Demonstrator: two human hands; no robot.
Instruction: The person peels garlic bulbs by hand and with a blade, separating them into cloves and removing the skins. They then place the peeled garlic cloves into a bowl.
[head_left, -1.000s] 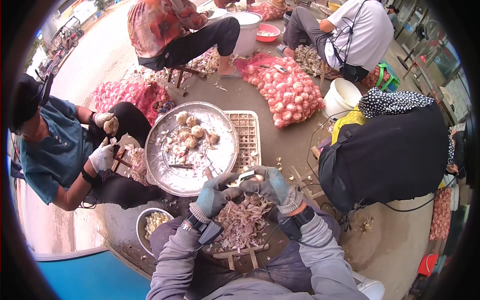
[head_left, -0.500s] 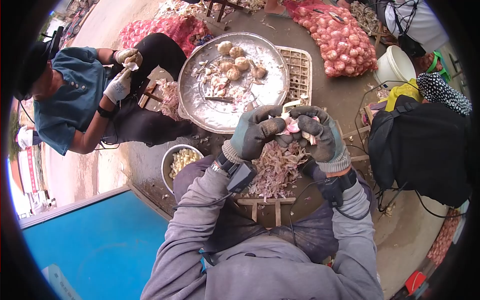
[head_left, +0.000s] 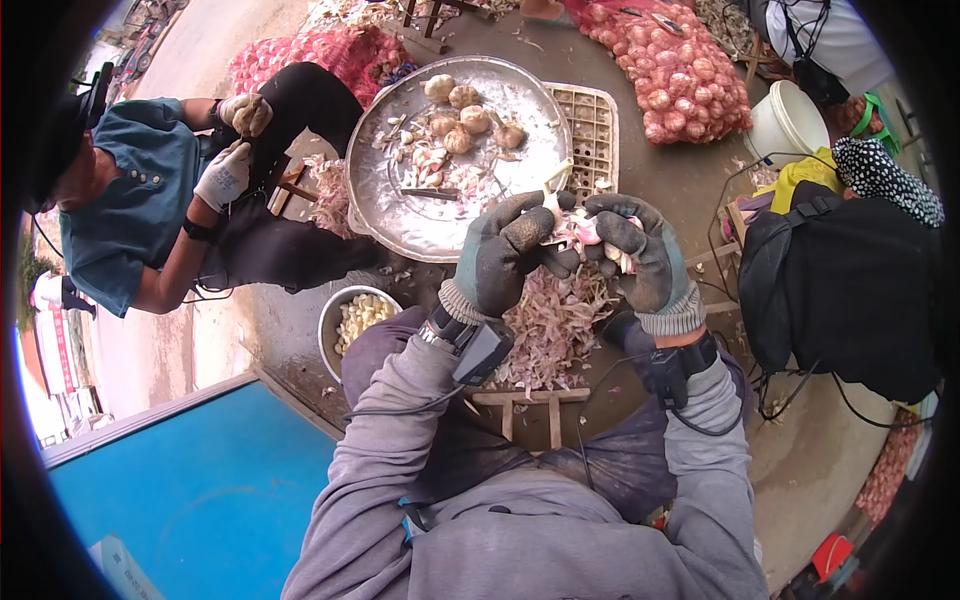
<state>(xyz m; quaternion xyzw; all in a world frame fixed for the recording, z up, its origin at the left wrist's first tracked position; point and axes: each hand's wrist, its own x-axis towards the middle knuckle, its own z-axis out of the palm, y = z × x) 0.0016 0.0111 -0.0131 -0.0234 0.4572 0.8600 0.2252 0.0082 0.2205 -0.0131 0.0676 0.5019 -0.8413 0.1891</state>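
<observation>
Both my hands wear dark grey gloves and meet over my lap. My left hand (head_left: 500, 255) and my right hand (head_left: 640, 250) together grip a garlic bulb (head_left: 578, 230) with pinkish skin, its pale stalk pointing up. Loose skin hangs from the bulb between my fingers. Below my hands lies a heap of garlic peels (head_left: 550, 320). A small metal bowl (head_left: 335, 345) with peeled cloves stands on the ground to my left. The big round metal tray (head_left: 520, 190) just beyond my hands carries several whole bulbs, scraps and a knife.
A person in a blue shirt with white gloves (head_left: 225, 175) sits at the left, peeling. A person in black (head_left: 850, 290) sits at the right. Red mesh garlic sacks (head_left: 690, 80), a white bucket (head_left: 785, 125), a plastic crate (head_left: 590, 130) and a wooden stool (head_left: 530, 405) surround me.
The view dropped toward my lap and the people at the far side left the frame. My hands stayed together on the bulb and worked its skin loose.
</observation>
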